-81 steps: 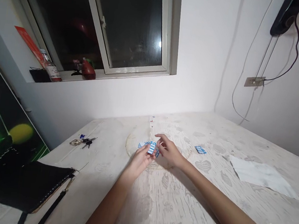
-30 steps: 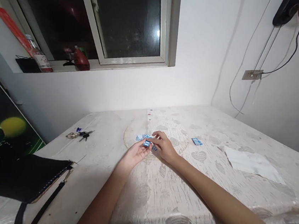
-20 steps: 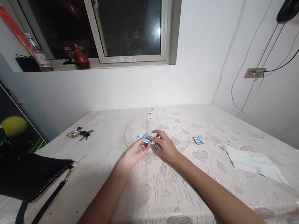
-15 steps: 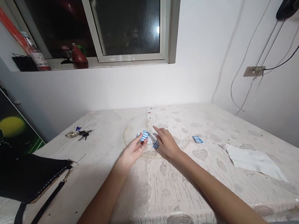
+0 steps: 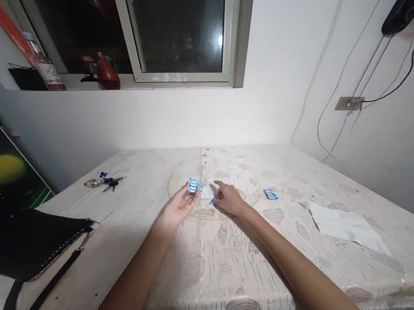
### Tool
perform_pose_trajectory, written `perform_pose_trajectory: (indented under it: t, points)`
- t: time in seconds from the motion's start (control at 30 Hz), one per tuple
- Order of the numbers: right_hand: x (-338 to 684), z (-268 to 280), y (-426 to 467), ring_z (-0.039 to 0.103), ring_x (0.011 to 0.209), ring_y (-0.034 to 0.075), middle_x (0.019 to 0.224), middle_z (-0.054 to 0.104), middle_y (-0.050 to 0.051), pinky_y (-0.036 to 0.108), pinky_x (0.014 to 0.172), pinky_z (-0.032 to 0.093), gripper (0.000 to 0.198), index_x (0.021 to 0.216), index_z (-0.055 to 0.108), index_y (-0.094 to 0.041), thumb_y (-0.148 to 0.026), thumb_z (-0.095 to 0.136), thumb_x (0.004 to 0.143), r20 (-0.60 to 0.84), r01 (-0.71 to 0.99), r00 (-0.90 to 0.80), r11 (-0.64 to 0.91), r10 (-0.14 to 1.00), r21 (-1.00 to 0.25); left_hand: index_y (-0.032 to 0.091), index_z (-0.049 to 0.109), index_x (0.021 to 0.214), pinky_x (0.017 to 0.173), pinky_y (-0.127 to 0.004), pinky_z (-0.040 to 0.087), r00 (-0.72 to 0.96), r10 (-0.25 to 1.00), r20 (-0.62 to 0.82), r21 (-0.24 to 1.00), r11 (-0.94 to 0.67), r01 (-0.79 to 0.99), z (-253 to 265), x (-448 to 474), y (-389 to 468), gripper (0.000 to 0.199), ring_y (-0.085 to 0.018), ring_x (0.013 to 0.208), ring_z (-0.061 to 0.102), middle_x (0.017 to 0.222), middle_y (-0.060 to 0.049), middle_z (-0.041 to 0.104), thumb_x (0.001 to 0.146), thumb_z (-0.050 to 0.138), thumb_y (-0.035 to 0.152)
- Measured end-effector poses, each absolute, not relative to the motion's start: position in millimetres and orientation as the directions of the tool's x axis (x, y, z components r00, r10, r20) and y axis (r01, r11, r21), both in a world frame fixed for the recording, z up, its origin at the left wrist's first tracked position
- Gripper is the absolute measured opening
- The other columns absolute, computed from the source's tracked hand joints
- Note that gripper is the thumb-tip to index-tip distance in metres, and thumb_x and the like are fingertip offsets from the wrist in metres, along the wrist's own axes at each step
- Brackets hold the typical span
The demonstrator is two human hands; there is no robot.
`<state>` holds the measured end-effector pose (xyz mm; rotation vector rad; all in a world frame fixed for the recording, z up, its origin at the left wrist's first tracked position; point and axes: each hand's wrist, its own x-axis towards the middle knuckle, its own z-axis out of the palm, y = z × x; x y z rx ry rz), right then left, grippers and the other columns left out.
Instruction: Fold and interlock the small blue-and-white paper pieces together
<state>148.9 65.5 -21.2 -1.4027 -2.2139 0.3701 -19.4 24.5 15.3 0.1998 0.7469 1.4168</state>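
Observation:
My left hand (image 5: 179, 205) is closed on a small blue-and-white card (image 5: 193, 186), pinched between thumb and fingers just above the table. Right behind it shows part of another blue-printed piece (image 5: 201, 186); I cannot tell whether it is held as well. Between the hands is a small white paper (image 5: 206, 192). My right hand (image 5: 231, 200) has its index finger stretched forward, while its thumb side grips a second blue-and-white card (image 5: 215, 200) low over the table. To the right, a third blue-and-white card (image 5: 271, 195) lies flat on the tablecloth.
A patterned tablecloth (image 5: 225, 265) covers the table. Keys (image 5: 112, 182) lie at the left, behind a black pouch with a strap (image 5: 23, 242). A white cloth-like sheet (image 5: 347, 226) rests at the right. Bottles (image 5: 49, 72) stand on the window sill.
My left hand has moved slightly left with its card, so more of the white paper shows between the hands. My right hand stays nearly in place; the view has shifted a little.

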Motion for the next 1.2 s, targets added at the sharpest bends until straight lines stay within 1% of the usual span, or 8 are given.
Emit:
perform_pose_trajectory:
  t: [0.2,0.4,0.57,0.7,0.77,0.87,0.93,1.2]
  points:
    - [142.7,-16.7,55.2,0.051,0.095,0.03,0.101,0.057,0.016,0.037,0.077,0.033,0.066,0.13,0.038,-0.017,-0.041,0.06,0.073,0.267,0.853,-0.329,0.406,0.906,-0.327,0.009,0.057,0.088,0.059,-0.021,0.056,-0.03,0.936,-0.351,0.558,0.184,-0.809,14.9,-17.1,23.8,0.009,-0.015,0.07,0.065,0.08,-0.011,0.065,0.079,0.055,0.01]
    - [139.6,-19.4,63.5,0.054,0.085,0.023,0.091,0.058,0.008,0.033,0.075,0.038,0.068,0.127,0.039,-0.018,-0.031,0.065,0.066,0.179,0.759,-0.27,0.324,0.946,-0.565,0.009,0.057,0.086,0.062,-0.021,0.056,-0.04,0.936,-0.349,0.577,0.181,-0.796,14.0,-17.4,24.0,0.007,-0.015,0.072,0.065,0.082,-0.011,0.065,0.079,0.055,0.011]
    - [136.9,-21.2,64.7,0.054,0.077,0.015,0.094,0.053,0.004,0.028,0.069,0.044,0.074,0.128,0.035,-0.021,-0.009,0.061,0.059,0.236,0.484,-0.227,0.32,0.945,-0.814,0.009,0.057,0.085,0.062,-0.021,0.056,-0.026,0.935,-0.353,0.589,0.2,-0.783,12.1,-16.5,24.8,0.006,-0.015,0.072,0.065,0.082,-0.011,0.065,0.08,0.054,0.01]
    - [141.0,-6.6,60.3,0.055,0.065,0.012,0.097,0.052,0.005,0.027,0.059,0.047,0.085,0.13,0.029,-0.023,-0.005,0.063,0.054,0.05,0.11,-0.162,0.068,0.985,-0.992,0.007,0.057,0.087,0.063,-0.022,0.056,-0.009,0.936,-0.351,0.611,0.221,-0.76,10.2,-12.9,23.4,0.009,-0.016,0.074,0.065,0.084,-0.013,0.064,0.079,0.054,0.008]
    - [145.5,3.2,57.8,0.054,0.061,0.011,0.088,0.054,0.003,0.027,0.059,0.047,0.073,0.122,0.04,-0.02,-0.005,0.063,0.055,0.024,-0.059,-0.179,0.013,0.984,-0.998,0.007,0.056,0.088,0.065,-0.023,0.056,-0.002,0.936,-0.352,0.614,0.23,-0.755,9.1,-11.1,22.5,0.009,-0.017,0.075,0.065,0.085,-0.014,0.064,0.079,0.054,0.007]
    - [150.2,13.4,54.8,0.053,0.06,0.01,0.072,0.056,0.001,0.026,0.062,0.046,0.034,0.094,0.059,-0.014,-0.011,0.06,0.06,0.069,-0.174,-0.243,0.027,0.968,-0.984,0.007,0.056,0.086,0.068,-0.025,0.056,0.009,0.935,-0.356,0.607,0.239,-0.758,7.4,-9.3,21.2,0.008,-0.016,0.074,0.065,0.086,-0.013,0.064,0.079,0.053,0.005]
    - [149.8,15.5,53.2,0.053,0.061,0.011,0.068,0.057,0.001,0.026,0.063,0.045,0.02,0.082,0.064,-0.013,-0.015,0.057,0.063,0.114,-0.183,-0.251,0.068,0.961,-0.981,0.007,0.056,0.087,0.068,-0.025,0.056,0.037,0.932,-0.362,0.609,0.266,-0.747,6.3,-8.7,20.3,0.008,-0.015,0.073,0.065,0.084,-0.013,0.064,0.079,0.054,0.007]
    - [135.1,6.1,50.5,0.055,0.063,0.012,0.069,0.061,-0.001,0.026,0.062,0.044,0.033,0.091,0.062,-0.015,-0.015,0.061,0.058,0.31,-0.174,-0.251,0.273,0.917,-0.946,0.008,0.058,0.091,0.068,-0.026,0.055,0.121,0.925,-0.361,0.655,0.343,-0.673,3.0,-5.5,16.0,0.015,-0.015,0.07,0.064,0.082,-0.012,0.064,0.077,0.059,0.012]
